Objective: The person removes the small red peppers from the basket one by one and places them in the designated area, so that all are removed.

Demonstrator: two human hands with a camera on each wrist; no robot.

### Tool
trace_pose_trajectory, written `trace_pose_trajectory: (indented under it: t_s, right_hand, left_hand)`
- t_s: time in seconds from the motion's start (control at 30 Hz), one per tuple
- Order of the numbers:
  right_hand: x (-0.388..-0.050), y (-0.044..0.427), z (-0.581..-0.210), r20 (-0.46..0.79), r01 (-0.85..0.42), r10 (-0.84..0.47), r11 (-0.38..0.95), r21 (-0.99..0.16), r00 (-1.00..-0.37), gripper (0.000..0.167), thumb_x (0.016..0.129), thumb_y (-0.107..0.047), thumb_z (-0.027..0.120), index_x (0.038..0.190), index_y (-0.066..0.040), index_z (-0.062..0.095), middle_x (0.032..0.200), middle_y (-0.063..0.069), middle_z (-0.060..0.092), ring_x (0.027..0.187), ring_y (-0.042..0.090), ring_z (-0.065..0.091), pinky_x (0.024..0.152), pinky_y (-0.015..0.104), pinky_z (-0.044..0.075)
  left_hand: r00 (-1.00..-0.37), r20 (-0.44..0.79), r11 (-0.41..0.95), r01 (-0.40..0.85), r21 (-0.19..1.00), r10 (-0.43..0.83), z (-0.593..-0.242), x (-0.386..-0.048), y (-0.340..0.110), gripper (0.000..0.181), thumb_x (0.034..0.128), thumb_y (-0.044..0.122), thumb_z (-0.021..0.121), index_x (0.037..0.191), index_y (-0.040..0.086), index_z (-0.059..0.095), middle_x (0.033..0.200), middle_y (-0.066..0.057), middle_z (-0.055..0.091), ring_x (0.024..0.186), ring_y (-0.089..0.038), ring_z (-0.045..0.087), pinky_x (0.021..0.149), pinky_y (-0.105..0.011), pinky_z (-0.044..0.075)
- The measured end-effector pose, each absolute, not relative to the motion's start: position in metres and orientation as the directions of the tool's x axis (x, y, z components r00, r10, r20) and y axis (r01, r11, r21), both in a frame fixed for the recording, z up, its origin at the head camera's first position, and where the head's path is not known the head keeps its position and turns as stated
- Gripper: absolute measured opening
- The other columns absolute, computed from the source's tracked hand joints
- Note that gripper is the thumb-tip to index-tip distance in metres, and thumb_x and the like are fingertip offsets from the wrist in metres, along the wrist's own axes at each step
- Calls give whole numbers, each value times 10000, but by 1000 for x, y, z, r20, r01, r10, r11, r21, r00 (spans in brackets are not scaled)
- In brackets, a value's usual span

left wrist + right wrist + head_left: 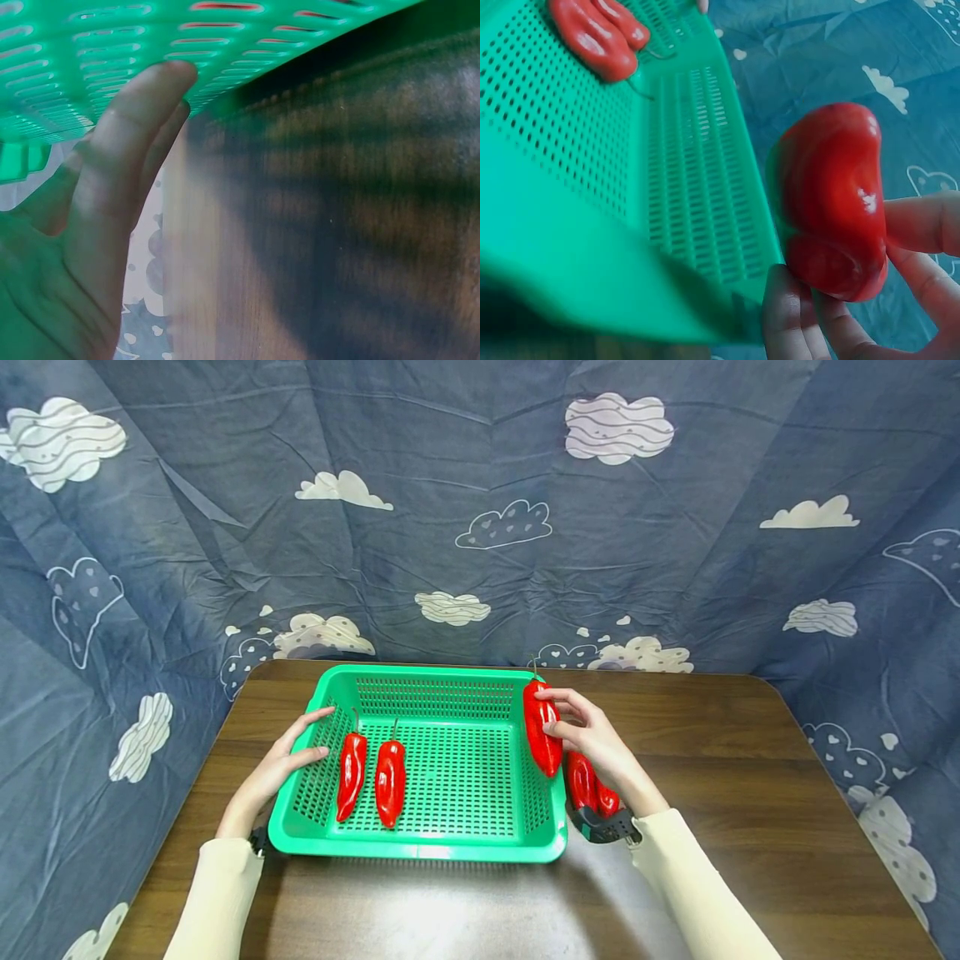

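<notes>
A green plastic basket (420, 852) stands on the table with two red peppers lying inside, one pepper (352, 777) nearer its left wall and another pepper (390, 783) beside it. My left hand (273, 768) grips the basket's left rim, thumb and forefinger over the edge. In the left wrist view, the fingers (112, 157) lie against the slotted outer wall. Over the right rim, my right hand (592, 735) holds a third red pepper (542, 727), stem pointing away. In the right wrist view, this pepper (832, 202) sits between thumb and fingers, some fingertips by the rim.
More red peppers (582, 781) lie on the table right of the basket, partly hidden by my right hand and wrist strap. The brown wooden table (720, 777) extends to the right. A blue cloth (487, 568) with clouds hangs behind it.
</notes>
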State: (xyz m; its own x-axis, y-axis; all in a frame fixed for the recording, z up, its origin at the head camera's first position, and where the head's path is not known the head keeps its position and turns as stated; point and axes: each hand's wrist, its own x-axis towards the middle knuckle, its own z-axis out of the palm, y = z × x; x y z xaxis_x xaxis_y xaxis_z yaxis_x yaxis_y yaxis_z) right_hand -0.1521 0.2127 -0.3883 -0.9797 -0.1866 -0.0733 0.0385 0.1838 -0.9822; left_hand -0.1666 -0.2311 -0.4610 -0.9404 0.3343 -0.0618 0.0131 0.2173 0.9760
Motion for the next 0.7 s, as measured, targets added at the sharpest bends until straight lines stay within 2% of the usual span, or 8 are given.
trace_pose_trajectory:
  t_s: [0.1,0.7]
  right_hand:
    - [-150,218,-389,-73,40,-179,180,-983,-981,406,909,-17,551,1313,-50,525,1215,207,523,970,243,537,773,390,514]
    - [-138,247,-398,-117,93,-128,178,-980,-985,417,933,-32,527,1345,-54,472,1266,229,480,991,255,540,778,404,520]
  left_hand:
    - [-942,-53,226,24,974,331,-461,-167,-231,580,962,116,531,1496,176,312,1566,-90,125,1402,-316,83,1052,-609,138]
    - [-941,-64,209,7,978,332,-461,-167,-231,576,967,113,525,1497,186,311,1567,-80,114,1393,-312,104,1047,-594,170]
